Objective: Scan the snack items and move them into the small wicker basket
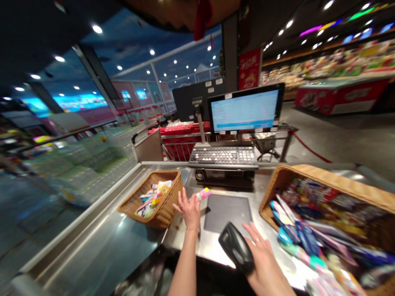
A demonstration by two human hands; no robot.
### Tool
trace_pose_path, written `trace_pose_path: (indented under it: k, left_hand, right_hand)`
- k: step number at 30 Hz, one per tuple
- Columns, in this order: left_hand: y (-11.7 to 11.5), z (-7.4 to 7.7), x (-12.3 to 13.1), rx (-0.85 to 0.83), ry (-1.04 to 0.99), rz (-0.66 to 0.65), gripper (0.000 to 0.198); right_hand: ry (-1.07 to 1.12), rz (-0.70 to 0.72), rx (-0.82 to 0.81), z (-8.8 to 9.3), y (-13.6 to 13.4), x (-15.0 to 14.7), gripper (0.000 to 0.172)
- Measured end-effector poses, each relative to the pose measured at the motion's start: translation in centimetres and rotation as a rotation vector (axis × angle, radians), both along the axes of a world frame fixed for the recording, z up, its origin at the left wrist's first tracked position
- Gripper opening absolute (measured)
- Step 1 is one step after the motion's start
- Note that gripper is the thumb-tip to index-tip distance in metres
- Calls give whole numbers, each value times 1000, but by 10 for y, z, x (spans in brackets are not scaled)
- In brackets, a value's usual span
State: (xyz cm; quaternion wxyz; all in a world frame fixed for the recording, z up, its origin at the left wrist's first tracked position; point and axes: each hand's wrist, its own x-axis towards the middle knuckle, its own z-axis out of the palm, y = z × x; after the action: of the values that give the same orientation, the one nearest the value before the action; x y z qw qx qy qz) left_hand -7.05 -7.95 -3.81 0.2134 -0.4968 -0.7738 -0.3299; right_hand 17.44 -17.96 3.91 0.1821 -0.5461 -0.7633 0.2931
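I stand at a steel checkout surface (101,246), both my bare hands out over it. My left hand (189,209) is at about 12 o'clock from me, palm down, its fingers fanned apart, with thumb and forefinger pinching a small packet (203,194). The packet is pink with a pale yellow end. Its long axis slants from the hand up and away to the right, so its pink end points to about 2 o'clock, toward the keyboard (222,156). It is held just above the surface, between the small basket (168,207) and the dark flat pad (227,211).

My right hand (262,250) is nearer to me, at about 3 o'clock from the left hand, and is wrapped around the handle of a black scanner (236,248). The scanner's long axis runs from my palm out to about 11 o'clock, its head over the near edge of the pad.

The small basket, at 10 o'clock, holds bright packets. A large basket (324,174) at 2 o'clock is heaped with blurred wrapped goods. Behind the keyboard a lit screen (245,109) faces me.
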Motion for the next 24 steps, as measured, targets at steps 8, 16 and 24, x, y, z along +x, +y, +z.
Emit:
trace_pose_path:
  k: [8,16,24]
  left_hand:
    - [-1,7,-8,0,10,11,23]
    - [-5,9,-20,42,36,33,24]
    - [-9,8,-31,72,67,69,24]
  right_hand:
    - [-69,30,5,7,0,-3,63]
    - [-139,65,-9,13,2,-7,64]
    - [-152,96,-2,14,4,-13,65]
